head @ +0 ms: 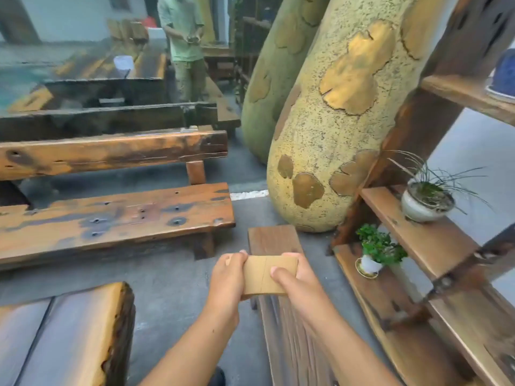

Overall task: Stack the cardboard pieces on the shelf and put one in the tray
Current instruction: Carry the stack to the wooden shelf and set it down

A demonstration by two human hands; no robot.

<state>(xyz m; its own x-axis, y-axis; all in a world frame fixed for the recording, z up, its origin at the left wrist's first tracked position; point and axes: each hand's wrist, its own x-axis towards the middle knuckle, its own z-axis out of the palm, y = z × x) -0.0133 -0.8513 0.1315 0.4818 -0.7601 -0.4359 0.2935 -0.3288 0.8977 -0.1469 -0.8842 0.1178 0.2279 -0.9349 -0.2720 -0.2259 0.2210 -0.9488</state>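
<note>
A single wide-angle view from the person's head, looking forward and down. Both forearms reach in from the bottom edge, so the left hand [227, 277] and right hand [295, 280] sit close, low in the middle. Beyond the fingers [274, 273] lie wooden benches [117, 218] and a large yellow sculpture [334, 135]; right of them, a slanted wooden shelf [418, 240]. Edges curve with lens distortion.

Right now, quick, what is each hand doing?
Left hand: closed on the left end of the cardboard.
Right hand: closed on its right end, thumb on top.
</note>
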